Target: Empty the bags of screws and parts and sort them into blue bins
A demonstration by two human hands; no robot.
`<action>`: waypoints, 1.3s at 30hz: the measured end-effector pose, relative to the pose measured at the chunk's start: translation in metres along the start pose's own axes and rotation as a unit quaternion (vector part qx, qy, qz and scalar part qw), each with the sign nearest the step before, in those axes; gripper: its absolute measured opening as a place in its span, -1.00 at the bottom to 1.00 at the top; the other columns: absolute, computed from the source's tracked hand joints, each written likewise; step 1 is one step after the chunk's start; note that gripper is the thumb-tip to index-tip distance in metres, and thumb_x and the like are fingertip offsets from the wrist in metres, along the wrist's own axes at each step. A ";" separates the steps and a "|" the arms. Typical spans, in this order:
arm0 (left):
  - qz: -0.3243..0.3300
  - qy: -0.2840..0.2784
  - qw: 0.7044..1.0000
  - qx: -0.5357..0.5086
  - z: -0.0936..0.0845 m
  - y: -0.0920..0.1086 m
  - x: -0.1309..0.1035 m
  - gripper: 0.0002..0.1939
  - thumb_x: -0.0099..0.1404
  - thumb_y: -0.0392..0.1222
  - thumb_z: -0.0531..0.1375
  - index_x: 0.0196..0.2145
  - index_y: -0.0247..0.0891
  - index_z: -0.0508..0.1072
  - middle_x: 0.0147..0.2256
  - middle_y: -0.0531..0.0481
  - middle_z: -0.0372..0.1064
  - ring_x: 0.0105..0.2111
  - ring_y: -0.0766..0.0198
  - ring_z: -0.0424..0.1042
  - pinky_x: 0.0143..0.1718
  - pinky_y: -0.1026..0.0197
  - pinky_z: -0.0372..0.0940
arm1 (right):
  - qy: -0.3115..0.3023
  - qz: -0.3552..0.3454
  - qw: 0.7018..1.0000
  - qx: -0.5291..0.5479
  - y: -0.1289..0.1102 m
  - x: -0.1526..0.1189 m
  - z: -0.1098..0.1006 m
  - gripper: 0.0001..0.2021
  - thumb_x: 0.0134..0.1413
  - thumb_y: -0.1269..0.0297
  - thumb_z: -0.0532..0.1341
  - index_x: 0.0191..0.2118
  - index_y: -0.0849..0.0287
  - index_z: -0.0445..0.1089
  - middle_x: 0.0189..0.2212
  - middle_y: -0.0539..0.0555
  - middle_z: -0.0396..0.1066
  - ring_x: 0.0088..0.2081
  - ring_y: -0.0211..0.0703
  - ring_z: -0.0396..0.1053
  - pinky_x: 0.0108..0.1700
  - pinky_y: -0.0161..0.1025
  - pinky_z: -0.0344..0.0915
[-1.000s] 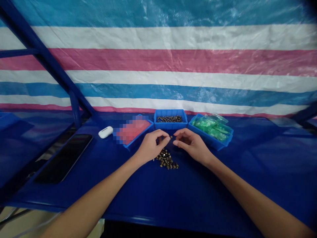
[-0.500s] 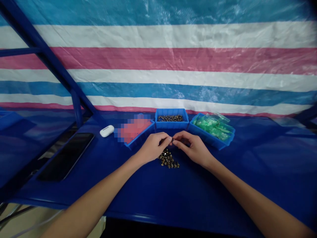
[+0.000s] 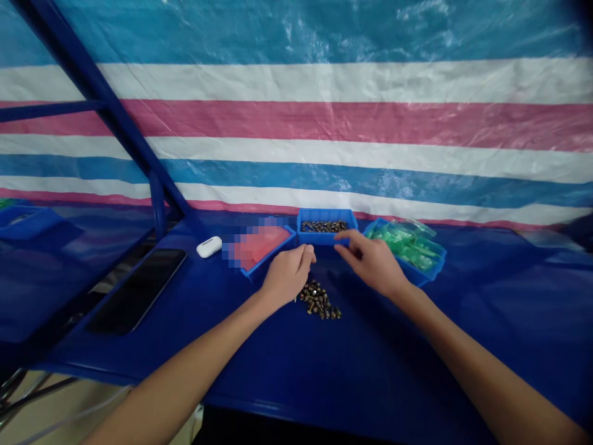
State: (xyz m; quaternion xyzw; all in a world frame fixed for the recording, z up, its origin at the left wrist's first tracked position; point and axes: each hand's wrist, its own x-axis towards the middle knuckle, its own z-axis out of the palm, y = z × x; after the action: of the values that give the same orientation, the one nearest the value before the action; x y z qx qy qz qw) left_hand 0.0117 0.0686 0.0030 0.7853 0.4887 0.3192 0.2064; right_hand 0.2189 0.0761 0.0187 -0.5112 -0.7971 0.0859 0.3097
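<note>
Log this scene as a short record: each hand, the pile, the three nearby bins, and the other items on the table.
Left hand: curled up beside the pile; contents hidden
Right hand: open, by the middle bin
Pile: small metal pieces, on the table
Middle bin: more metal pieces
Left bin: something red, partly pixelated
Right bin: green plastic packets
Left side: phone lying flat, white case beside its far end

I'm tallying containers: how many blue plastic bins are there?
4 blue plastic bins. Central group: left bin, middle bin, right bin; far left: fourth bin. Others may be hidden.
</note>
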 end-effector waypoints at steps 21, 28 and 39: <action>0.007 -0.011 1.000 0.021 0.000 -0.002 -0.001 -0.55 0.48 -0.05 -0.16 -0.38 -0.25 0.41 -0.52 0.02 0.40 -0.52 0.29 0.39 -0.43 0.26 0.19 | -0.221 -0.131 0.965 0.058 -0.010 -0.031 0.013 -0.83 0.25 0.29 0.14 -0.12 0.05 0.44 -0.22 0.08 0.44 -0.22 -0.13 0.41 -0.17 -0.19 0.31; 0.035 0.008 0.999 0.012 0.000 0.000 0.000 -0.69 0.41 -0.09 0.00 -0.38 -0.26 0.43 -0.45 0.01 0.39 -0.53 0.33 0.30 -0.45 0.26 0.15 | -0.126 -0.061 0.984 0.111 -0.004 -0.026 0.006 -0.87 0.22 0.27 0.17 -0.19 0.10 0.44 -0.33 0.03 0.44 -0.35 -0.18 0.38 -0.29 -0.24 0.27; 0.069 -0.048 0.991 -0.105 -0.002 0.008 -0.001 -0.85 0.33 -0.19 0.12 -0.27 -0.25 0.47 -0.35 0.03 0.38 -0.49 0.38 0.32 -0.45 0.30 0.21 | -0.041 -0.015 0.988 0.148 -0.012 -0.027 0.006 -0.87 0.24 0.25 0.15 -0.17 0.09 0.43 -0.29 0.03 0.46 -0.36 -0.20 0.37 -0.31 -0.25 0.27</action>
State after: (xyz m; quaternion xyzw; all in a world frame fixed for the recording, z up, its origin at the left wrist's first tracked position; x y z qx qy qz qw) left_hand 0.0153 0.0643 0.0089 0.8056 0.3866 0.3439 0.2886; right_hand 0.2143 0.0481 0.0081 -0.4436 -0.7955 0.2189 0.3500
